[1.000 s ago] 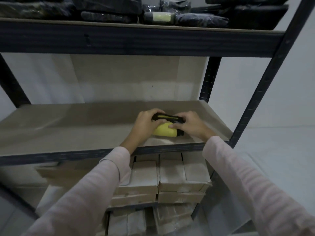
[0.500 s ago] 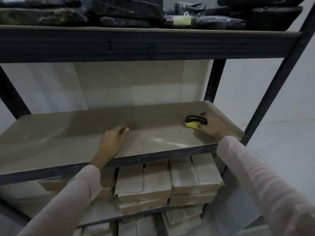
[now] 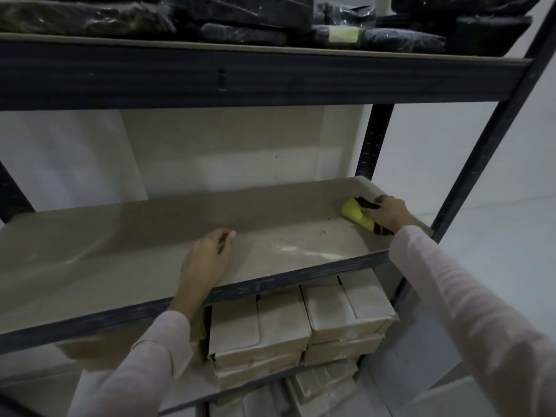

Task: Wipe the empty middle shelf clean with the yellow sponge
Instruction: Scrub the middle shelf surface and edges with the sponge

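Note:
The yellow sponge, with a black scouring side, lies on the middle shelf near its far right corner. My right hand grips it from the right, fingers curled over its black top. My left hand rests palm down on the shelf board near the front edge, fingers loosely bent and holding nothing. A white dusty smear and some dark crumbs mark the board between the two hands.
Black plastic-wrapped bundles fill the top shelf. Stacked cardboard boxes sit on the lower shelf. Dark metal uprights frame the right side, and a dark front beam edges the middle shelf. White walls stand behind and to the right.
The two hands held the sponge together at the shelf front. My right hand carried it to the far right corner; my left hand let go and settled flat on the board.

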